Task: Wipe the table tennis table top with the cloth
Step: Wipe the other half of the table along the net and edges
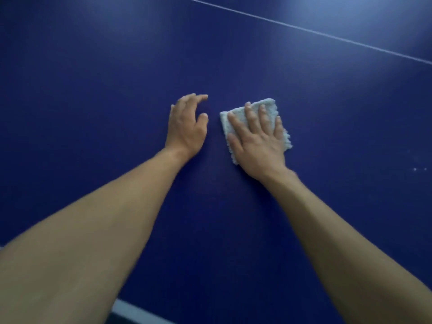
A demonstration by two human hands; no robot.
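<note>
The dark blue table tennis table top [93, 90] fills the view. A small folded white cloth [268, 105] lies flat on it just right of centre. My right hand [256, 136] presses down on the cloth with fingers spread, covering most of it. My left hand [187, 126] rests on the bare table a short way to the left of the cloth, fingers loosely curved and apart, holding nothing.
A thin white line [304, 29] crosses the table top diagonally at the upper right. The table's white near edge [133, 311] shows at the bottom between my forearms. A few pale specks [419, 169] lie on the surface at the far right.
</note>
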